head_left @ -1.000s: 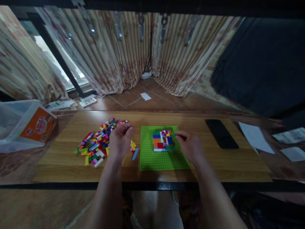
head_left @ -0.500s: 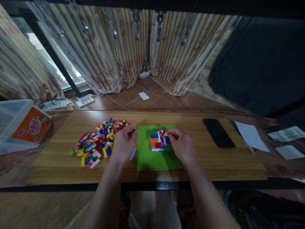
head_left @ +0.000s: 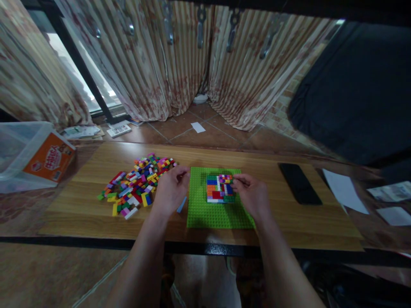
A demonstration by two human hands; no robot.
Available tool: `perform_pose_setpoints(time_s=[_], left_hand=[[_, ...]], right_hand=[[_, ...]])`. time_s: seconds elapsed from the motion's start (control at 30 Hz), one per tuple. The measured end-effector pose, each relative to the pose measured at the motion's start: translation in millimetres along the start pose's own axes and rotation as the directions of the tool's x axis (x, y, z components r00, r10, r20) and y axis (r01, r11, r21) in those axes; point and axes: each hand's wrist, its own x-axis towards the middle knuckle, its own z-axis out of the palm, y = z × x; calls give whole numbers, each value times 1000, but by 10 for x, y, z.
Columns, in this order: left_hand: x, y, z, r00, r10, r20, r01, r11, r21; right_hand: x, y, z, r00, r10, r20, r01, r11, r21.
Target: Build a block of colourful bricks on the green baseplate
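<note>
A green studded baseplate point(head_left: 205, 217) lies in front of me with a square build of mixed-colour toy bricks point(head_left: 217, 195) on it. At the build's right side is my right hand point(head_left: 252, 192), its thumb and fingers pinched together by the upper right corner; anything between the fingertips is too small to make out. Just left of the baseplate hovers my left hand point(head_left: 171, 188), fingers curled in and tips close together, their contents hidden. A light blue long brick point(head_left: 181, 205) rests on the table beside that hand.
A loose heap of coloured bricks point(head_left: 131, 188) spreads over the left of the wooden table point(head_left: 80, 218). To the right lies a black phone point(head_left: 299, 183). A clear plastic tub point(head_left: 22, 145) with an orange label stands beyond the left edge; papers point(head_left: 345, 190) lie off to the right.
The whole view has shifted and tilted slightly. Both hands stay in nearly the same places about the baseplate, the right hand's fingers still pinched at the build's right side.
</note>
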Motion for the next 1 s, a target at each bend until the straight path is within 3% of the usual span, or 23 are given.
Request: perform_pose_setpoints(time_s=[0.43,0.7,0.83,1.0], left_hand=[[0,-31,8,1000,8,27,-10,997,73],[-29,-73,102,990,-22,138,0,988,157],[-81,-15,205,981,-61,184,16,972,235],[-142,51,309,966,-19,257,-37,976,214]], right_hand=[[36,-24,29,998,66,-20,-62,988,142],[96,-69,12,982,189,19,-188,950,250],[112,-90,31,978,200,51,-206,939,276],[121,-93,64,978,199,69,-210,930,301]])
